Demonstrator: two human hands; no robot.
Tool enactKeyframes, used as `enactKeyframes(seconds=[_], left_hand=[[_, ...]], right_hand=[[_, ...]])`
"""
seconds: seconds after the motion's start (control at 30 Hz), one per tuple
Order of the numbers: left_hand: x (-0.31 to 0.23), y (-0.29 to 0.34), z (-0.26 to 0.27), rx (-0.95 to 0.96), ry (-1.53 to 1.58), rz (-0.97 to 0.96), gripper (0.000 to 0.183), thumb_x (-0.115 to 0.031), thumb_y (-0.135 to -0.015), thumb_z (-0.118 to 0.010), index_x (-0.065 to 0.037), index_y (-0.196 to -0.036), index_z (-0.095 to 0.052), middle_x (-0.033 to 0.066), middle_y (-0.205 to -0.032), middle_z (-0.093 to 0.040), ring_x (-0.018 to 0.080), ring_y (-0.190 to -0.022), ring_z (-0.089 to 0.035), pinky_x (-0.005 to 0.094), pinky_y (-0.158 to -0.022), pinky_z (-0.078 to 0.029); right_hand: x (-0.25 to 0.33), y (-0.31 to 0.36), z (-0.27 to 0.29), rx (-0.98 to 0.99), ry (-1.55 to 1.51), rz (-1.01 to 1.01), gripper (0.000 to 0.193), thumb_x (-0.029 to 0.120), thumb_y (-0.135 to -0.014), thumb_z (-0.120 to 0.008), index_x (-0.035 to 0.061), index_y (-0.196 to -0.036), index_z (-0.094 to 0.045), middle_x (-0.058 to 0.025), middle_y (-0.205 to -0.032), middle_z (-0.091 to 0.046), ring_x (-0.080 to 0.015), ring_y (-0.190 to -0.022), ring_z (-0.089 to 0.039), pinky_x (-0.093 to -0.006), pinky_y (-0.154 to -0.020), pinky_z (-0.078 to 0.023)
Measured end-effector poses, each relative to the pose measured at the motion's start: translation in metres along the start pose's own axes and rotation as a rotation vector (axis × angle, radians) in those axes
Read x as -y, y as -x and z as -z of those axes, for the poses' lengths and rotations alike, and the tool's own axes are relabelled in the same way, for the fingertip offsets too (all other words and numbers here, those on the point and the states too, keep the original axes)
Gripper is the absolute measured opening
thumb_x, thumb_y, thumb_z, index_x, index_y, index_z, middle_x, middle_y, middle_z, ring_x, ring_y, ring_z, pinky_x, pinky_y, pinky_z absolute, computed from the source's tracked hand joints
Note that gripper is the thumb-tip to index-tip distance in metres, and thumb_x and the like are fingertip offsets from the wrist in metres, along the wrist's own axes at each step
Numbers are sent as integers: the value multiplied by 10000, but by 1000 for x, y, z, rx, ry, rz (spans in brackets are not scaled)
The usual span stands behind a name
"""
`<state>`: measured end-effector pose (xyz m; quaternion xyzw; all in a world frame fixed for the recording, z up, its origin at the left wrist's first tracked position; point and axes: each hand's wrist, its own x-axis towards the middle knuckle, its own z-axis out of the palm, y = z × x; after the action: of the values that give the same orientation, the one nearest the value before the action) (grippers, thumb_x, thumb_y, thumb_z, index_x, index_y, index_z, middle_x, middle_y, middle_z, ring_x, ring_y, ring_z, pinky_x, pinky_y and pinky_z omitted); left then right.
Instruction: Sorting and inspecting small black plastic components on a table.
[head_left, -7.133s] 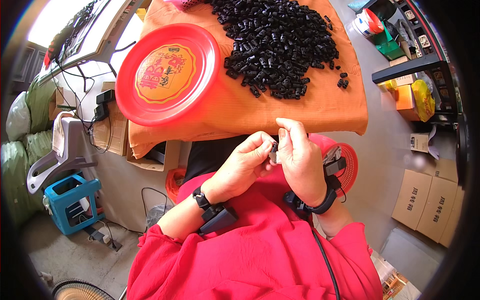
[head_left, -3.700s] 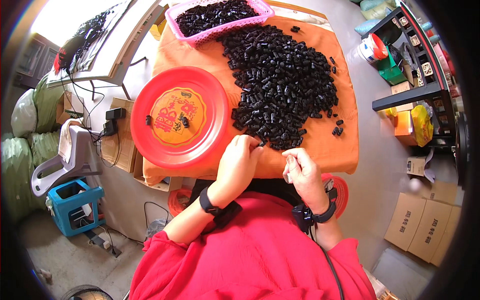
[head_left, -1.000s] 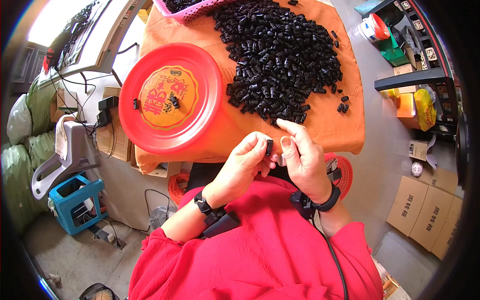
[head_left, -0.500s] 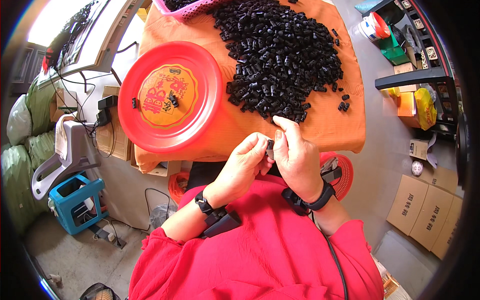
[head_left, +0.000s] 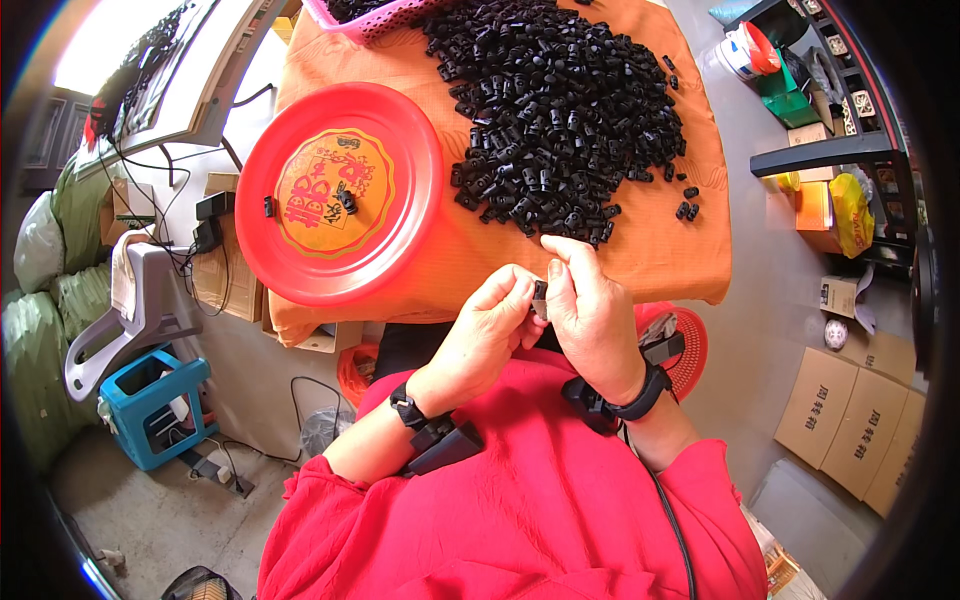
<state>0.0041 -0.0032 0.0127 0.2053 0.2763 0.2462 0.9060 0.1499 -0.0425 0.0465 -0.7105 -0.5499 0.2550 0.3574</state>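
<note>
Right hand (head_left: 598, 318), curled, hold unclear, closer than before to left hand (head_left: 488, 325) pinching black piece (head_left: 540, 289)

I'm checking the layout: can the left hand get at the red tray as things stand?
Probably yes: only orange cloth shows between the left hand and the red tray, though the hand pinches a black piece.

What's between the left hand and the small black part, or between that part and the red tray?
Nothing visible: the left hand pinches the small black part directly. Toward the red tray lie only that hand and orange cloth.
</note>
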Motion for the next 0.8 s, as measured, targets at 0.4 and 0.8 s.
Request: enactKeyframes(seconds=[0.4, 0.8], left_hand=[[5, 0, 1, -21, 41, -2, 155, -268, -1070, -464, -128, -1062, -530, -37, -878, -546, 64, -797, -505, 235, -738, -427], [3, 2, -3, -82, 21, 7, 162, -242, -1074, -454, -111, -1006, -521, -21, -882, -537, 70, -769, -474, 231, -708, -411]], right_hand=[[3, 2, -2, -28, 34, 17, 243, 86, -963, -571, 44, -1202, -562, -182, -818, -689, -354, -710, -686, -430, -595, -532], [0, 4, -5, -102, 37, 46, 232, 92, -956, -591, 51, -1183, -571, -182, -766, -666, -342, -676, -684, -430, -565, -520]])
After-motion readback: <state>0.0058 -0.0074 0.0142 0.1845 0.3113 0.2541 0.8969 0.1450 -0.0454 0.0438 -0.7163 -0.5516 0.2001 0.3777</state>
